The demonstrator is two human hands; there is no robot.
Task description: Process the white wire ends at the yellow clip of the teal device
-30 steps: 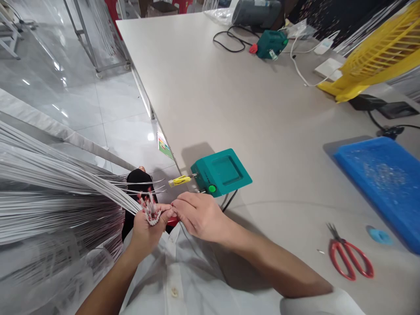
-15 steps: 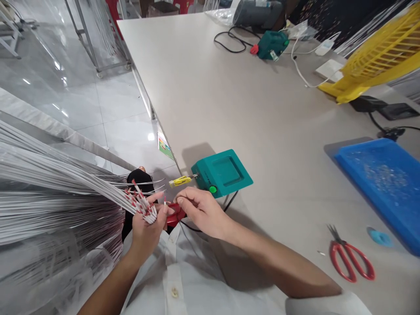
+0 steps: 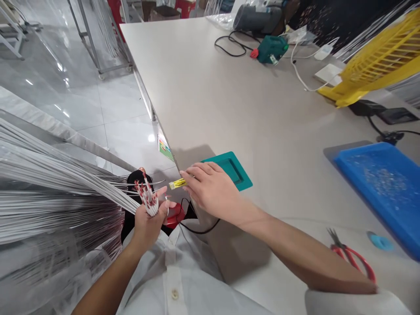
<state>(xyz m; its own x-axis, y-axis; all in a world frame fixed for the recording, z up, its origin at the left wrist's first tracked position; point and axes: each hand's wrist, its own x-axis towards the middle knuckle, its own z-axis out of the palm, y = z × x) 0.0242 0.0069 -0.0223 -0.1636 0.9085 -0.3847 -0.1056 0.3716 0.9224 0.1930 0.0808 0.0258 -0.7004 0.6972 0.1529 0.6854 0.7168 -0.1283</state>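
My left hand [image 3: 149,223] is wrapped round a bundle of thin white wires [image 3: 151,205] with red tips. One single wire end [image 3: 167,202] stands apart at its thumb and index finger. My right hand [image 3: 210,188] reaches over the front of a green box-shaped device [image 3: 241,177]. Its fingertips are at a small yellow piece [image 3: 177,183] that sticks out from the device, and they appear to pinch it. The device's green button and the yellow piece's inner end are hidden behind the hand.
Red-handled scissors [image 3: 352,256], partly behind my right forearm, lie near a light-blue ring [image 3: 380,240] and a blue tray [image 3: 377,188] of small clear bits. A yellow fan [image 3: 377,61] and another green device [image 3: 271,49] stand farther back. Long white wires [image 3: 59,175] hang at left.
My right hand has moved away from beside my left hand, up and to the right, onto the green device and its yellow piece. My left hand keeps the bundle, which has shifted slightly.
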